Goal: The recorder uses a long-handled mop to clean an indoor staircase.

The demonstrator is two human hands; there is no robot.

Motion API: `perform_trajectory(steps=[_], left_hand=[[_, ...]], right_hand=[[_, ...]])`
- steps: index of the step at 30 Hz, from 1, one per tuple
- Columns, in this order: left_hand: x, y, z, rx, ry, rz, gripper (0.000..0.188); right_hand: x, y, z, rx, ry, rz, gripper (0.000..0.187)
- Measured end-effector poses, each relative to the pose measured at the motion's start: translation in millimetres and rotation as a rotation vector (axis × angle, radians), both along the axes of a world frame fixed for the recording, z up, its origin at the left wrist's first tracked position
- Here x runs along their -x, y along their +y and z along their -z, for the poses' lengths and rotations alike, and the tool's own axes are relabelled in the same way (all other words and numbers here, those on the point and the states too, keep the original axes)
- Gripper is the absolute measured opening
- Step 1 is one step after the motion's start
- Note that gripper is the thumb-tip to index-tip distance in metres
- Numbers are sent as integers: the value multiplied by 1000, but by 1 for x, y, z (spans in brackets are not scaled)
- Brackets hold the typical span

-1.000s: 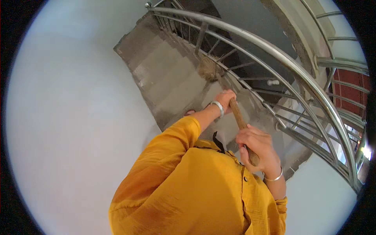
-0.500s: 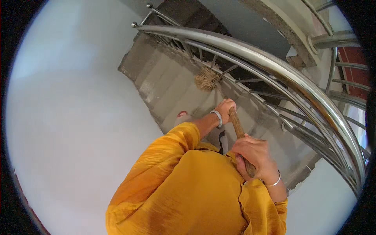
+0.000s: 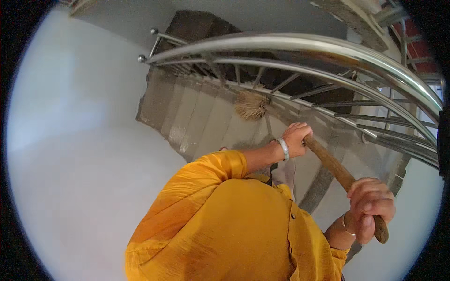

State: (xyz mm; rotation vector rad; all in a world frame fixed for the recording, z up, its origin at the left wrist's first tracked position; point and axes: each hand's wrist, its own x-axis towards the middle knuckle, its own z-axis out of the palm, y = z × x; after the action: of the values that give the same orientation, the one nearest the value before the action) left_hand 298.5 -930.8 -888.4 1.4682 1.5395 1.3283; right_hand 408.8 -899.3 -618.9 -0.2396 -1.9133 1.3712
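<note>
A broom with a thick wooden handle slants across the stairs in front of me. My left hand, with a pale bangle at its wrist, is closed round the handle's middle. Near the top end, my right hand grips the same handle, its fingers wrapped over the wood and a thin bracelet at the wrist. The broom's straw bristles are spread over a grey step close to the foot of the railing. Part of the handle beyond my left hand is hidden by that hand.
Grey stairs run down toward the upper left. A shiny metal railing curves along their far right side, with bars under it. The white wall borders the steps on the left. A darker flight shows beyond the railing.
My right hand has swung outward to the right with the handle's top end, and my left hand has shifted right too. The handle lies at a flatter slant. The view has turned somewhat.
</note>
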Motion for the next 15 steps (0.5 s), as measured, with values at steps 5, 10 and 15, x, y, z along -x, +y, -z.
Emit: perform_trajectory(steps=[5, 10, 15], left_hand=[[40, -48, 6, 20, -19, 77, 30], [58, -65, 15, 30, -44, 71, 30], [69, -70, 16, 63, -8, 94, 31]], right_hand=[[45, -61, 9, -101, 37, -68, 14], [72, -94, 11, -87, 19, -6, 15], [81, -105, 15, -85, 11, 82, 17]])
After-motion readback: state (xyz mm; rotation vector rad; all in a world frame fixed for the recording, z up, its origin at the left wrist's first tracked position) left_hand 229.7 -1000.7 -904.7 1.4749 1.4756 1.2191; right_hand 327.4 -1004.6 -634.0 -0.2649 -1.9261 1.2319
